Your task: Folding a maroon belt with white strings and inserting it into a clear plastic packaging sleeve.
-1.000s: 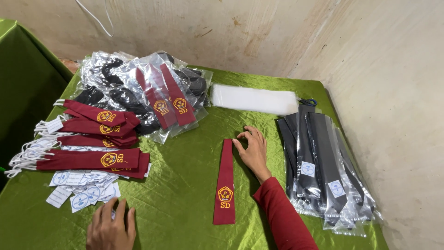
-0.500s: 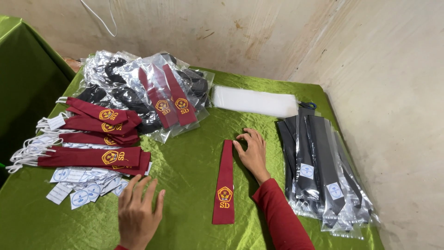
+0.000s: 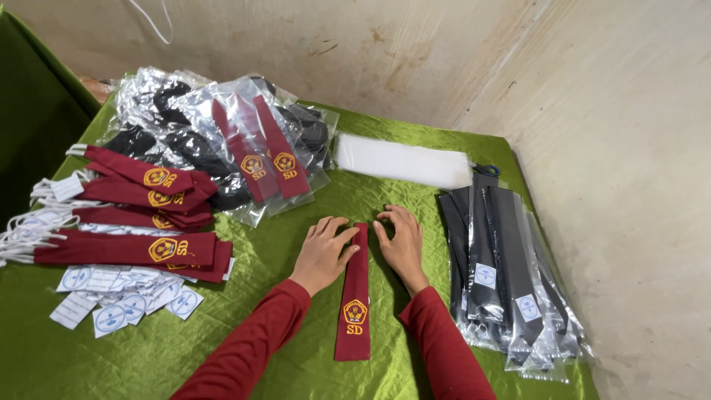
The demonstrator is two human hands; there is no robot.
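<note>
**Inspector:** Report your hands.

**Me:** My left hand (image 3: 324, 252) lies flat, palm down, fingers loose, its fingertips touching the left edge of the maroon school tie (image 3: 355, 292). My right hand (image 3: 401, 244) is arched over the tie's upper right edge, fingertips down on the cloth; neither hand grips anything. The tie lies lengthwise on the green desk (image 3: 296, 370) between my hands, crest end toward me, unbagged.

**Inspector:** Finished stock?

**Me:** As I judge it, two lots. Just right of my right hand, a stack of dark ties in clear sleeves (image 3: 503, 274), each with a round label. Far left, a heap of bagged ties (image 3: 222, 141), two maroon ones on top.

**Inspector:** Outstanding?

**Me:** A pile of loose maroon ties (image 3: 141, 215) at the left, white elastic loops trailing, none sleeved. Beneath them, scattered round paper labels (image 3: 122, 300). A bundle of empty clear sleeves (image 3: 404, 161) waits beyond my hands. I estimate the work partly done; the tie in hand has no sleeve or label yet.
</note>
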